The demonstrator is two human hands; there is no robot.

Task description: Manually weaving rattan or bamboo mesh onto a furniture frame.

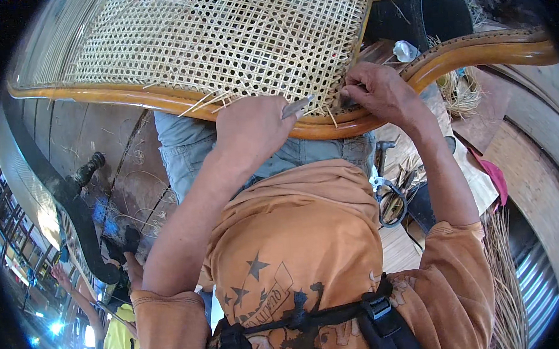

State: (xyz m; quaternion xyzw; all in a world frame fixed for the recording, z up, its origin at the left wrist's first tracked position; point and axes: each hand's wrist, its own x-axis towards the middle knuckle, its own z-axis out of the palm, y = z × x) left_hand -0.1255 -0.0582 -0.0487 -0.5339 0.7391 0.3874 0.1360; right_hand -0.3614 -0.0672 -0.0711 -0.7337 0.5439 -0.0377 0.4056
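A woven cane panel (222, 45) in a varnished brown wooden frame (181, 105) lies across my lap. My left hand (251, 122) is closed around a short grey tapered tool (296, 106), which sticks out past the thumb over the panel's near edge. At the near right corner of the weave, my right hand (381, 93) is closed in a pinch. Something dark shows at its fingertips, but I cannot make it out. Loose cane ends (201, 103) poke up beside my left hand. Small holes run along the curved frame arm (475, 53) to the right.
Scissors (391, 203) and a hammer (384, 149) lie right of my lap. A dark bucket (410, 16) stands beyond the panel. Cane strands hang at the lower right (502, 270). Another dark-framed cane piece (52, 180) stands left. A person in yellow (118, 334) is at the lower left.
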